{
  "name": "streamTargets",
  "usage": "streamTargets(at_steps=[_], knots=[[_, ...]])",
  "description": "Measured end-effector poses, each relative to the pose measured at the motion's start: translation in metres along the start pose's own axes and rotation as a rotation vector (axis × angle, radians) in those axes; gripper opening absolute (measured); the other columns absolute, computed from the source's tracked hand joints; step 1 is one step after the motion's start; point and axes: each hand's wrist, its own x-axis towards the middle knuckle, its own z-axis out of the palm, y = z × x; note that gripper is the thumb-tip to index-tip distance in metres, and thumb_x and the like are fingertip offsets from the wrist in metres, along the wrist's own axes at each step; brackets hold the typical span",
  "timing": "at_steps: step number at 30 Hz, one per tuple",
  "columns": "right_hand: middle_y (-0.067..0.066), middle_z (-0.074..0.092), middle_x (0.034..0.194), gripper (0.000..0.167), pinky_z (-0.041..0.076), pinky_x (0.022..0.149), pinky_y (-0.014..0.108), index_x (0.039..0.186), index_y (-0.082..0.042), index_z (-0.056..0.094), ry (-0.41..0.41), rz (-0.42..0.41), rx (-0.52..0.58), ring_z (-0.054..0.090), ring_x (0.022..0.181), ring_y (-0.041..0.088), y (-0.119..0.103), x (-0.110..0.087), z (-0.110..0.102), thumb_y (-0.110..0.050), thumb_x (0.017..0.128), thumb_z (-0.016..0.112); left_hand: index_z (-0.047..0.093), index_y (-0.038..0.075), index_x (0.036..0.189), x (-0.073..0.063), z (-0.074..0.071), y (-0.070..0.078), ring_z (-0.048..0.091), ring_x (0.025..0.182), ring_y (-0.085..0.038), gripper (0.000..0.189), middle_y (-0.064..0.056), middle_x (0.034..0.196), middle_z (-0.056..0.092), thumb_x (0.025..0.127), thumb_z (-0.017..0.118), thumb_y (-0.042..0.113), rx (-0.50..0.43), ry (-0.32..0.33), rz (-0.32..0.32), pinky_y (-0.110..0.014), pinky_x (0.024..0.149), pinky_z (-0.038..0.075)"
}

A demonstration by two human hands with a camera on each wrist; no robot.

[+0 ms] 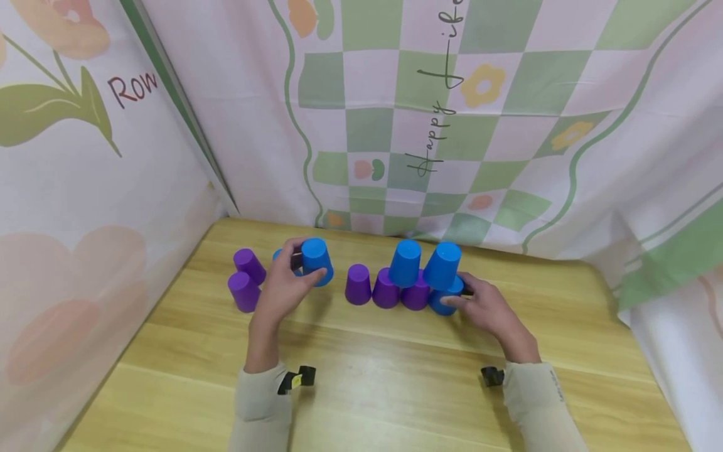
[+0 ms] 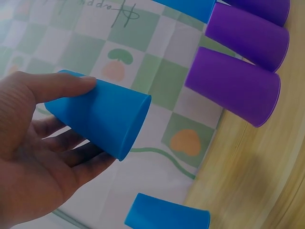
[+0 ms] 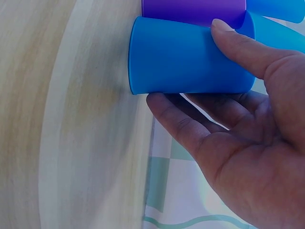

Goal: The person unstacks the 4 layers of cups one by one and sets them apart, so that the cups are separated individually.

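Note:
My left hand [image 1: 281, 285] holds an upside-down blue cup [image 1: 316, 260] above the table, thumb on one side and fingers on the other; this held cup [image 2: 102, 117] shows tilted in the left wrist view. Partly hidden behind that hand is another blue cup [image 1: 277, 254]. With thumb and fingers, my right hand [image 1: 486, 304] grips the blue cup [image 3: 190, 57] at the right end of a row. Beside it in the row stand three upside-down purple cups, the leftmost purple cup [image 1: 358, 285] a little apart. Two blue cups, a left one [image 1: 405, 263] and a right one [image 1: 443, 266], sit on top.
Two purple cups, a rear one [image 1: 250, 265] and a front one [image 1: 243, 292], stand upside down left of my left hand. The wooden table [image 1: 384, 376] meets a checkered curtain [image 1: 429, 125] at the back and a floral cloth [image 1: 101, 220] on the left.

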Motion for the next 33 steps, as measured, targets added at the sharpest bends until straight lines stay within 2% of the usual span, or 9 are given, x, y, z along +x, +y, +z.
streamTargets(at_steps=[5, 13, 27, 33], knots=[[0.028, 0.059, 0.146, 0.068, 0.054, 0.103, 0.062, 0.157, -0.004, 0.044, -0.001, 0.004, -0.003, 0.059, 0.127, 0.047, 0.0, 0.001, 0.0, -0.04, 0.104, 0.066, 0.049, 0.01, 0.148, -0.001, -0.006, -0.002, 0.052, 0.14, -0.043, 0.061, -0.019, 0.148, 0.056, 0.094, 0.079, 0.014, 0.017, -0.004, -0.013, -0.061, 0.117, 0.043], [0.027, 0.059, 0.146, 0.067, 0.054, 0.102, 0.062, 0.156, -0.005, 0.045, -0.002, 0.003, 0.003, 0.059, 0.127, 0.047, 0.0, 0.001, 0.0, -0.04, 0.103, 0.067, 0.05, 0.009, 0.146, -0.003, -0.011, -0.006, 0.054, 0.139, -0.043, 0.062, -0.02, 0.146, 0.057, 0.093, 0.08, 0.012, 0.026, 0.0, 0.011, -0.062, 0.117, 0.044], [0.027, 0.058, 0.147, 0.068, 0.055, 0.102, 0.061, 0.158, -0.006, 0.043, -0.017, 0.016, 0.014, 0.059, 0.127, 0.046, 0.0, 0.001, -0.001, -0.04, 0.104, 0.066, 0.049, 0.007, 0.146, -0.007, -0.02, -0.007, 0.053, 0.139, -0.044, 0.059, -0.022, 0.147, 0.057, 0.096, 0.078, 0.019, 0.086, -0.033, -0.042, -0.063, 0.117, 0.043], [0.027, 0.059, 0.146, 0.068, 0.055, 0.101, 0.061, 0.157, -0.005, 0.044, -0.011, 0.015, 0.009, 0.06, 0.126, 0.046, 0.0, 0.0, 0.0, -0.041, 0.104, 0.066, 0.05, 0.007, 0.144, -0.007, -0.023, -0.011, 0.054, 0.138, -0.043, 0.058, -0.021, 0.145, 0.058, 0.094, 0.078, 0.018, 0.107, -0.035, -0.042, -0.063, 0.116, 0.044]])
